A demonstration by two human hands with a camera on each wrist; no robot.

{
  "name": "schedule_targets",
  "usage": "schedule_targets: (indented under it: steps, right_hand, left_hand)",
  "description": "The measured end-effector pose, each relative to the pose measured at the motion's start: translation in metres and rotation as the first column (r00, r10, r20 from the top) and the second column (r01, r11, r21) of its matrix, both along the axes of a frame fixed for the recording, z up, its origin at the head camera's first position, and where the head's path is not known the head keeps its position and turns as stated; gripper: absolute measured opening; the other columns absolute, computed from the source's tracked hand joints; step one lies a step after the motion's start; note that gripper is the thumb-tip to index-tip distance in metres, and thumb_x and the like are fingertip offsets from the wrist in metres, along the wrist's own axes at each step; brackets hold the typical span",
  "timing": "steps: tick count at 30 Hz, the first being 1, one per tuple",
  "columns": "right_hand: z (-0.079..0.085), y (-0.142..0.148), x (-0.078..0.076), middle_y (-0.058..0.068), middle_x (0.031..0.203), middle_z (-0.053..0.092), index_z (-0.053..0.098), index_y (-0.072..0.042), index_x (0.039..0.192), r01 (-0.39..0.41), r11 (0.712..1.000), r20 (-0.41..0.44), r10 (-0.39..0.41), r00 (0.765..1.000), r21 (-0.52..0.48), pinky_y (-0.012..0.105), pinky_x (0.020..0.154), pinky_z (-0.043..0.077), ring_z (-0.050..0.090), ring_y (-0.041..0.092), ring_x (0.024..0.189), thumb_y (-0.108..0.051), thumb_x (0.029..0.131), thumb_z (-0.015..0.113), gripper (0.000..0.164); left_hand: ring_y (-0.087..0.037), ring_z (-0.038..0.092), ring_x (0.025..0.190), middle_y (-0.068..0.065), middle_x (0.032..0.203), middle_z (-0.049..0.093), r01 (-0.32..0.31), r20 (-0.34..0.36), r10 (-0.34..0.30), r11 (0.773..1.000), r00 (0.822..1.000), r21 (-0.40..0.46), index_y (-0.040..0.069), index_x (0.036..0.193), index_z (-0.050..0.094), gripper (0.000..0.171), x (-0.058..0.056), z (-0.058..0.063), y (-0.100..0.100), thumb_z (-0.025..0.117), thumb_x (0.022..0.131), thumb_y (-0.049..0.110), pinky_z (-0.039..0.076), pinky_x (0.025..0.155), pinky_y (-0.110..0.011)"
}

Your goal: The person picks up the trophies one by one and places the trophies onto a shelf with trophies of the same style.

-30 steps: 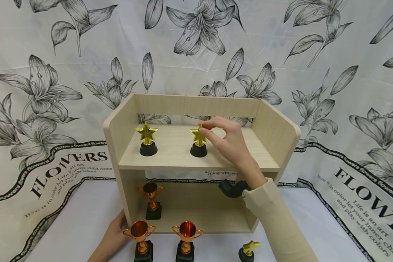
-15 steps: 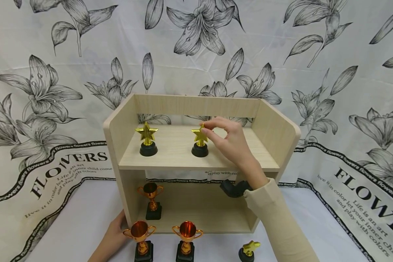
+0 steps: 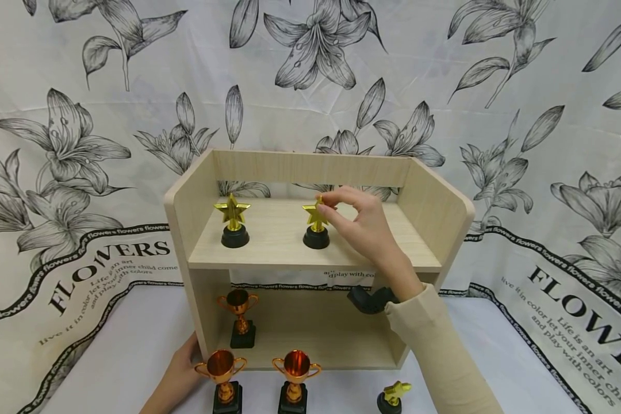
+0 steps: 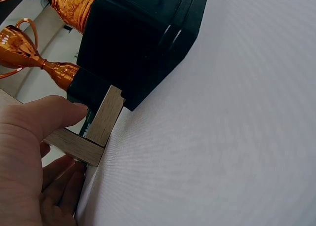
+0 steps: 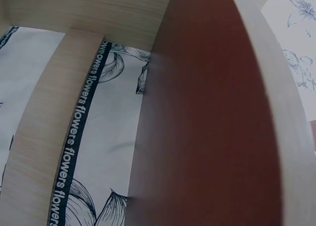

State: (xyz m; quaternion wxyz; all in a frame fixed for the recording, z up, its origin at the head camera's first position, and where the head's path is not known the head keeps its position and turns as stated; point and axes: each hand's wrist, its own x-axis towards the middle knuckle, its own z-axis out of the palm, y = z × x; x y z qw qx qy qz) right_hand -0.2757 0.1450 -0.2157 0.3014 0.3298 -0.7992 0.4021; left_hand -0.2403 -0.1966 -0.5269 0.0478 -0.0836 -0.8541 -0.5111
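Observation:
With thumb and index finger, my right hand [image 3: 359, 221] pinches the upper right point of a gold star trophy [image 3: 316, 227]. The trophy's round black base stands upright on the top board of a light wooden shelf [image 3: 269, 244]. My left hand [image 3: 180, 368] grips the shelf's lower left side panel; in the left wrist view, the thumb [image 4: 57, 112] lies on one side of the wood and the curled fingers on the other. Another star trophy [image 3: 233, 221] stands at left on the top board. The right wrist view shows shelf boards, not the pinch.
A copper-coloured cup trophy [image 3: 241, 319] stands on the lower level at left. Two more cups, a left one [image 3: 225, 379] and a right one [image 3: 295, 379], stand in front. A small star trophy [image 3: 393, 395] leans at front right. A floral cloth [image 3: 310, 115] hangs behind.
The star trophy and my right hand have shifted slightly to the right along the top board, then stayed put. My left hand has kept its place on the side panel.

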Motion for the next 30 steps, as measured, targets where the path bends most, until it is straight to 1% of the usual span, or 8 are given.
schedule_targets:
  steps: [6,10,13,16,23,27,30]
  right_hand:
    - [0.001,0.0,0.003,-0.001,0.092,0.069,0.072,-0.011,0.104,0.004,1.0,-0.001,-0.004,1.0,0.0,0.035,0.085,0.045,0.06,0.012,0.089,-0.017,0.087,0.068,0.018]
    - [0.002,0.002,0.004,0.0,0.094,0.068,0.07,-0.012,0.108,0.017,1.0,-0.009,-0.017,1.0,0.007,0.04,0.09,0.044,0.061,0.013,0.092,-0.018,0.088,0.067,0.022]
    - [0.003,0.003,0.007,0.0,0.097,0.068,0.068,-0.011,0.112,0.023,1.0,-0.017,-0.023,1.0,0.011,0.041,0.094,0.041,0.061,0.014,0.095,-0.018,0.088,0.066,0.025]
    - [0.003,0.005,0.01,0.0,0.103,0.068,0.066,-0.011,0.116,0.032,0.999,-0.025,-0.031,0.999,0.017,0.038,0.097,0.04,0.06,0.014,0.099,-0.019,0.088,0.066,0.029]
    - [0.003,0.011,0.018,0.0,0.118,0.064,0.062,-0.012,0.122,0.052,0.998,-0.052,-0.05,0.997,0.038,0.037,0.1,0.039,0.056,0.014,0.111,-0.019,0.088,0.067,0.036]
    - [0.003,0.014,0.023,0.0,0.12,0.063,0.061,-0.011,0.123,0.05,0.998,-0.068,-0.047,0.997,0.034,0.037,0.101,0.038,0.056,0.015,0.112,-0.017,0.087,0.068,0.037]
    - [0.002,0.016,0.026,0.003,0.119,0.063,0.061,-0.008,0.122,0.04,0.999,-0.089,-0.038,0.995,0.028,0.038,0.1,0.038,0.056,0.018,0.112,-0.012,0.085,0.069,0.038]
  left_hand:
    - [-0.042,0.042,0.125,-0.022,0.136,0.047,0.003,-0.01,-0.003,1.0,1.0,0.0,0.005,0.145,0.031,0.084,0.001,0.0,0.001,0.074,0.079,0.034,0.034,0.099,-0.061]
    - [-0.042,0.042,0.125,-0.022,0.136,0.047,-0.002,-0.006,0.002,1.0,1.0,0.003,0.004,0.145,0.03,0.085,0.0,0.0,0.001,0.074,0.078,0.034,0.034,0.099,-0.06]
    - [-0.042,0.043,0.124,-0.023,0.135,0.047,-0.005,0.006,0.005,1.0,1.0,0.008,0.003,0.145,0.03,0.086,0.0,0.0,0.002,0.074,0.078,0.033,0.034,0.099,-0.061]
    - [-0.043,0.042,0.125,-0.023,0.136,0.047,-0.01,0.018,0.01,1.0,1.0,0.013,0.002,0.145,0.03,0.087,0.0,0.0,0.002,0.075,0.077,0.033,0.032,0.099,-0.061]
    - [-0.042,0.042,0.125,-0.023,0.135,0.047,-0.015,0.029,0.014,1.0,0.999,0.018,0.002,0.145,0.029,0.087,0.0,-0.001,0.002,0.075,0.077,0.032,0.032,0.1,-0.061]
    - [-0.042,0.044,0.123,-0.023,0.134,0.048,-0.015,0.024,0.014,1.0,1.0,0.02,0.002,0.145,0.03,0.086,0.0,0.0,0.002,0.075,0.077,0.031,0.033,0.099,-0.061]
    - [-0.042,0.044,0.123,-0.023,0.134,0.048,-0.011,0.017,0.011,1.0,1.0,0.022,0.002,0.145,0.03,0.086,0.001,0.0,0.002,0.075,0.078,0.031,0.034,0.098,-0.061]
